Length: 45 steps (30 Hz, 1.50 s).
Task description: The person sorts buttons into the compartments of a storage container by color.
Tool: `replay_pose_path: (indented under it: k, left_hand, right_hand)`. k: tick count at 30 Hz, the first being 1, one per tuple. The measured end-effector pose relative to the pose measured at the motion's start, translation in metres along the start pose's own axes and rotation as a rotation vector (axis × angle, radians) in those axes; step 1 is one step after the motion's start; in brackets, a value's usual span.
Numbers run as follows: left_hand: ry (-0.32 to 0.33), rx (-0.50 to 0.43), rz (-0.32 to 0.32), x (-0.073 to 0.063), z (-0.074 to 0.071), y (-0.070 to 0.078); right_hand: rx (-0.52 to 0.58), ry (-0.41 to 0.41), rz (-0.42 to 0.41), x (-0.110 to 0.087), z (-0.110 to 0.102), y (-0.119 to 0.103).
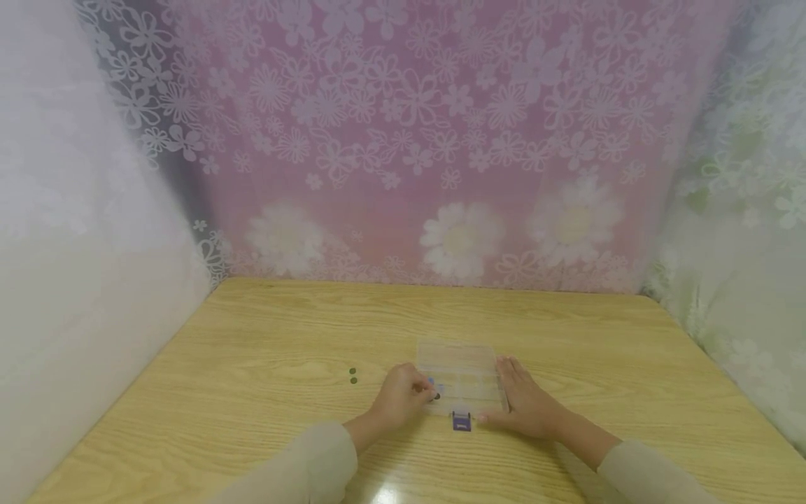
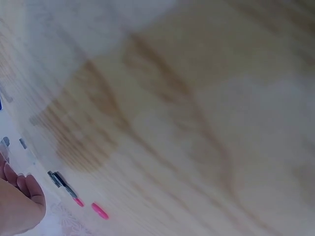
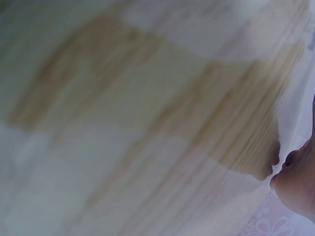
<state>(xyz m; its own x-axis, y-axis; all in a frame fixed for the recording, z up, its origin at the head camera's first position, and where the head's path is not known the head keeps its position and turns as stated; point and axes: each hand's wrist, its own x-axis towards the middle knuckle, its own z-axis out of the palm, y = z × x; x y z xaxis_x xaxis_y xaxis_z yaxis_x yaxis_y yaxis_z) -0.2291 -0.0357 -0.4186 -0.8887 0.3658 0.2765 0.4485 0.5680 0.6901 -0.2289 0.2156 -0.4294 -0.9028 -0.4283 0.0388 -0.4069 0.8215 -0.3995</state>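
A clear plastic compartment box (image 1: 469,388) lies in front of me with its lid raised at the far side. My left hand (image 1: 401,395) is over its left edge, pinching a small dark disc (image 1: 436,396) between thumb and fingertips. Small blue pieces (image 1: 440,388) show in the compartment beside those fingertips. Against the box's right side rests my right hand (image 1: 529,407), fingers extended and thumb toward the front edge. A purple tag (image 1: 462,421) sits at the box's front. In the right wrist view, only part of the right hand (image 3: 295,184) appears at the edge.
Two small dark discs (image 1: 353,376) lie on the wooden table (image 1: 283,336) left of my left hand. In the left wrist view, small dark pieces (image 2: 61,181) and a pink piece (image 2: 100,210) lie beyond that hand. A floral curtain (image 1: 409,140) hangs behind the table.
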Motion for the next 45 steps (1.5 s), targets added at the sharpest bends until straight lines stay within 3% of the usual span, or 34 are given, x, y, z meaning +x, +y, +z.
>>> replay_pose_path:
  k: [24, 33, 40, 45]
  left_hand:
    - [-0.013, -0.028, 0.022, -0.003, -0.003, -0.001]
    - [-0.02, -0.089, -0.014, -0.003, -0.013, -0.005]
    - [0.016, -0.057, 0.034, -0.005, -0.021, -0.015]
    - [0.027, -0.044, 0.026, -0.009, -0.026, -0.019]
  right_hand:
    - [0.02, -0.011, 0.014, -0.001, 0.0, -0.001]
    - [0.008, -0.005, 0.01, -0.002, -0.001, 0.0]
    - [0.003, -0.001, 0.012, -0.001, -0.003, 0.0]
    - [0.004, -0.009, 0.004, -0.001, -0.002, 0.0]
